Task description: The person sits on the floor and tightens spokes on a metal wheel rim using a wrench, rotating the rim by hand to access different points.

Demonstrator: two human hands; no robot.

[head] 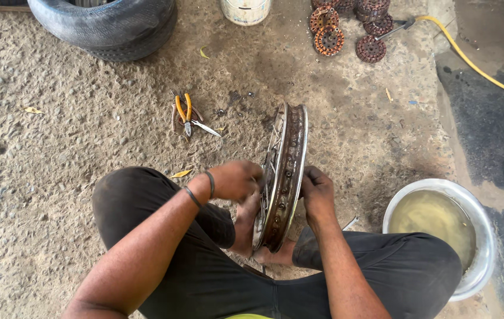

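Observation:
A rusty spoked wheel rim stands upright on edge on the rough ground in front of me, propped between my bare feet. My left hand is pressed against the rim's left side by the spokes, fingers curled; whether it holds anything small is hidden. My right hand grips the rim's right edge. Two dark bangles circle my left wrist.
Orange-handled pliers and other hand tools lie on the ground to the left of the rim. A metal basin of murky liquid sits at right. A tyre, a white bucket, several copper-wound coils and a yellow hose lie beyond.

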